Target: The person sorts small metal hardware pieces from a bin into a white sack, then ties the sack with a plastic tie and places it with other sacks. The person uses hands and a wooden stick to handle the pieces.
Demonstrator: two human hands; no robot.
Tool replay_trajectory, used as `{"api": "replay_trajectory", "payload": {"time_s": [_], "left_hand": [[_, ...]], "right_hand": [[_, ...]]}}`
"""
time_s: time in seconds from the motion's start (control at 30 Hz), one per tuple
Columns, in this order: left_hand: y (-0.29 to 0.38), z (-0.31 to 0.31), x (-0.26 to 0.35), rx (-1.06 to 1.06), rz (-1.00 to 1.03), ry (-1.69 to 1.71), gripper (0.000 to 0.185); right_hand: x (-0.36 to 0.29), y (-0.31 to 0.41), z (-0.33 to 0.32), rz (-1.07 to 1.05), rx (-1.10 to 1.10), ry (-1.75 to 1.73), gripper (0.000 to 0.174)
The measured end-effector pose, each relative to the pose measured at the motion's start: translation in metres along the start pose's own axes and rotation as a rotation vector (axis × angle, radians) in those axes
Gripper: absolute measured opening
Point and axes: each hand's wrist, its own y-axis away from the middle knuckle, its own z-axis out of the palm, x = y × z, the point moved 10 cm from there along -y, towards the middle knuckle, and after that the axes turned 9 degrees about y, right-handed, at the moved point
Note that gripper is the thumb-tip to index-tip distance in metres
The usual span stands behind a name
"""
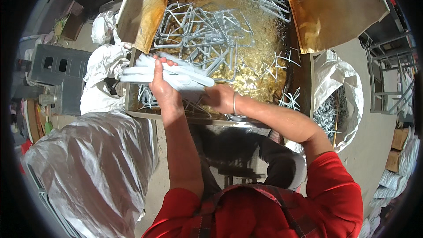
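Observation:
My left hand grips a bundle of pale grey plastic strips with rounded ends, its thumb across the top of them. The bundle is held over the near left side of a water-filled trough. Against the lower right of the bundle is my right hand, blurred and wearing a bangle; its fingers are partly hidden, so I cannot tell if they hold a piece. Several grey plastic frames lie in the water beyond the bundle. Small branched plastic scraps lie towards the right.
Stained boards flank the trough's far half. A white woven sack of plastic scraps stands on the right. On the left are a large silvery sack and a grey plastic crate. Metal racks stand at far right.

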Motion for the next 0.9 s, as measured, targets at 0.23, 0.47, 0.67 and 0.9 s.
{"api": "replay_trajectory", "payload": {"time_s": [0.23,0.47,0.67,0.9], "left_hand": [[-0.005,0.001,0.03,0.049,0.063,-0.296,0.025],[-0.007,-0.023,0.042,0.181,-0.034,-0.263,0.027],[-0.013,-0.026,0.057,0.224,-0.006,-0.288,0.031],[-0.018,-0.038,0.058,0.284,-0.02,-0.2,0.033]], "right_hand": [[0.111,0.0,-0.022,0.224,-0.522,0.424,0.064],[0.26,-0.121,0.003,0.663,0.207,0.055,0.044],[0.309,-0.126,0.04,0.87,0.049,0.061,0.041],[0.259,-0.13,-0.02,0.852,0.276,0.16,0.037]]}}
